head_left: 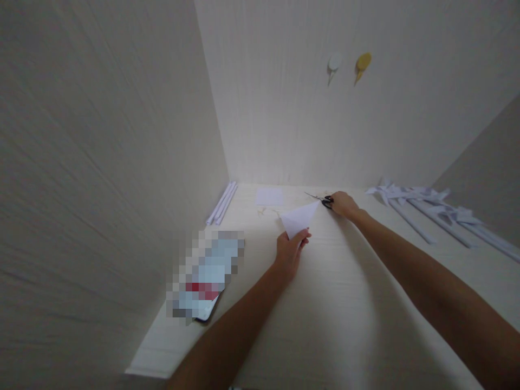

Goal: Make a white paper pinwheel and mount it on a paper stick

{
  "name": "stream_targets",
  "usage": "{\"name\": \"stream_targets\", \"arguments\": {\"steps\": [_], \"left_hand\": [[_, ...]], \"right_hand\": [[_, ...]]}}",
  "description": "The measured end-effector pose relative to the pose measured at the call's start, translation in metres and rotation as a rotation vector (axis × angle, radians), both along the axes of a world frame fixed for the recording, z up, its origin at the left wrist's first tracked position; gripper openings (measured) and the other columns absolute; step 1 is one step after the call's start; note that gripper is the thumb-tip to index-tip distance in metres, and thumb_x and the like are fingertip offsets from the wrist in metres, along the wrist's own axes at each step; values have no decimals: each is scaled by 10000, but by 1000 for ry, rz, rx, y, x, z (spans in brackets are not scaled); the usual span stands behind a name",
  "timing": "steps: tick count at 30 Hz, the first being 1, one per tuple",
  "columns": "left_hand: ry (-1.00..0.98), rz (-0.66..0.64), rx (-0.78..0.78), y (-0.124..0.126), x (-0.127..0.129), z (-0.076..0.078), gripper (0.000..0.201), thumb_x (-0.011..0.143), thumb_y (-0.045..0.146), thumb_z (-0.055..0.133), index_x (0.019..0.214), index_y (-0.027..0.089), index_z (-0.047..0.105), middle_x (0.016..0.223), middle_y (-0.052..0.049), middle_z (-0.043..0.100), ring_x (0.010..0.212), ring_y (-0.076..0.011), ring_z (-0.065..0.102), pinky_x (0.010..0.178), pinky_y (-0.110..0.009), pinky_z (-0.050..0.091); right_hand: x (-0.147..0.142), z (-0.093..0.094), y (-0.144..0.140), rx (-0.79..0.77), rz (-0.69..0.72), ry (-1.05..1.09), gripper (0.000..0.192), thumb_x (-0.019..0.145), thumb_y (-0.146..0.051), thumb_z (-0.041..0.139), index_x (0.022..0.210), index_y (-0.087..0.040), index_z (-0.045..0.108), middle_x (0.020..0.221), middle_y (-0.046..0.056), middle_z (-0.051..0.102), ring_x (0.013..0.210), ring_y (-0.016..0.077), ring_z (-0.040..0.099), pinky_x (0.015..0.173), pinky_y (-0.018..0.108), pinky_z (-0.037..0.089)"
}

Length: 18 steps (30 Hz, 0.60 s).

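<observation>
My left hand [291,250] is closed on a folded, roughly triangular piece of white paper [299,218], pinching its lower edge and holding it up over the table. To the right, my right hand [343,205] grips the black handles of a pair of scissors [326,201]. The thin blades point left, just beyond the paper's upper right corner; whether they touch the table I cannot tell. A flat square of white paper [268,196] lies behind the left hand, near the back wall.
Rolled white paper tubes [221,204] lie at the back left. A phone-like device [211,279], partly blurred, rests at the left. Several paper sticks with folded ends [430,203] spread along the right. Walls enclose the table [325,325]; a white hook [334,62] and a yellow hook [363,62] are on the back wall.
</observation>
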<state>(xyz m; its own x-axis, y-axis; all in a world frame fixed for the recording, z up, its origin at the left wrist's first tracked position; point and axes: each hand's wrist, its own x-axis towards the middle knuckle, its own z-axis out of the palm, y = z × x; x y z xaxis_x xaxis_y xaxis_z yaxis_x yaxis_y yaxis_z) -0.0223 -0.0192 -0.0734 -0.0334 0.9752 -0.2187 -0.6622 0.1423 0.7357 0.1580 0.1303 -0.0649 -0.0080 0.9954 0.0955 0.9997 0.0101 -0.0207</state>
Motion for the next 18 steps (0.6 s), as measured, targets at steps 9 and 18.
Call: {"name": "stream_targets", "arguments": {"steps": [9, 18], "left_hand": [[15, -14, 14, 1, 0, -2, 108, 522, 134, 675, 617, 104, 635, 600, -20, 599, 569, -69, 526, 582, -185, 415], [45, -16, 34, 2, 1, -6, 93, 540, 144, 661, 619, 109, 626, 578, -8, 587, 551, -66, 511, 597, -200, 410]], "right_hand": [[2, -6, 1, 4, 101, -33, 276, 828, -120, 392, 942, -18, 622, 1001, 242, 567, 869, 256, 584, 674, 293, 415], [13, 7, -11, 71, 177, 111, 239, 768, -82, 471, 947, -101, 628, 992, 180, 573, 887, 249, 569, 737, 316, 419]]}}
